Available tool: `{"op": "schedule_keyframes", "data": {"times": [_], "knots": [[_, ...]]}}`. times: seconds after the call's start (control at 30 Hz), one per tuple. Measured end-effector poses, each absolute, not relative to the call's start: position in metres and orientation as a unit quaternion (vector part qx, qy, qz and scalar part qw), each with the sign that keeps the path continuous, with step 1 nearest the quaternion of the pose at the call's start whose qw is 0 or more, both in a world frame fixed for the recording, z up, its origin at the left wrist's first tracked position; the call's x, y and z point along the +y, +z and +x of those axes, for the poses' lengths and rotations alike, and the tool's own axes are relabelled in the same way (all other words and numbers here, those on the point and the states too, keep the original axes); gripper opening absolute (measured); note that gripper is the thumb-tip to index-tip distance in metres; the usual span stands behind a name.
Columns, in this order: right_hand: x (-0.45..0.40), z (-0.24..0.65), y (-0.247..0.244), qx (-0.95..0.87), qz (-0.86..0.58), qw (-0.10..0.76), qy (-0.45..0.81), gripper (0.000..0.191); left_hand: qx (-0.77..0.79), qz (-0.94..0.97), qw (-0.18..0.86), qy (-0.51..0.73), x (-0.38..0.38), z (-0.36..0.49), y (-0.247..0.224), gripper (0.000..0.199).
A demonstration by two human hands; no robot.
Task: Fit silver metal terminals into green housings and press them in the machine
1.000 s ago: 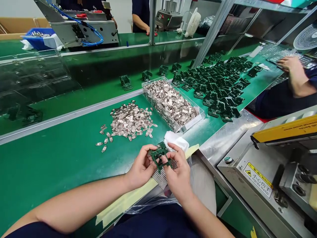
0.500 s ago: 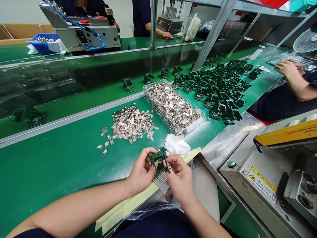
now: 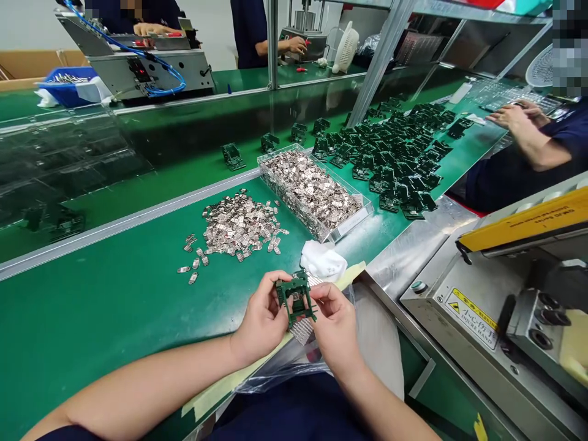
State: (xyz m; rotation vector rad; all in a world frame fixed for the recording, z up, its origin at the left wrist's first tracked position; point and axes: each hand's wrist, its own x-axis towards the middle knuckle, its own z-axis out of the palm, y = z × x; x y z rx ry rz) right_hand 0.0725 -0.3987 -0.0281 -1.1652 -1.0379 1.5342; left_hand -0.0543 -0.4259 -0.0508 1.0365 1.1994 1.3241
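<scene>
Right over the green belt point(image 3: 114, 294), left hand point(image 3: 261, 318) and right hand point(image 3: 336, 324) pinch a small green plastic frame point(image 3: 297, 283) from both sides, maybe with a metal part point(image 3: 296, 298) inside. Just past sit a white cloth point(image 3: 323, 260), a clear tray of metal clips point(image 3: 310, 193) and a loose pile point(image 3: 239, 229).

Place: electronics assembly workshop, factory line.
Surface: long green counter point(image 3: 92, 318), conveyor-style, aluminium edging.
Machines: bench machine point(image 3: 138, 73) with blue air tubing at 11 o'clock; press point(image 3: 441, 318) at 4 o'clock, "INJURE HAND" warning label point(image 3: 471, 318).
Stock: green board frames point(image 3: 395, 171) at 1 o'clock; metal clips point(image 3: 241, 223) at 11 o'clock.
Staff: co-workers point(image 3: 528, 141) point(image 3: 248, 37) at 2 and 12 o'clock.
</scene>
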Motion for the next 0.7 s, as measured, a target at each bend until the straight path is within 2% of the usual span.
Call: {"op": "schedule_keyframes", "data": {"times": [0.7], "knots": [[-0.422, 0.095, -0.031, -0.385, -0.403, 0.532, 0.637, 0.023, 0.472, 0.450, 0.498, 0.572, -0.444, -0.022, -0.038, 0.028]]}}
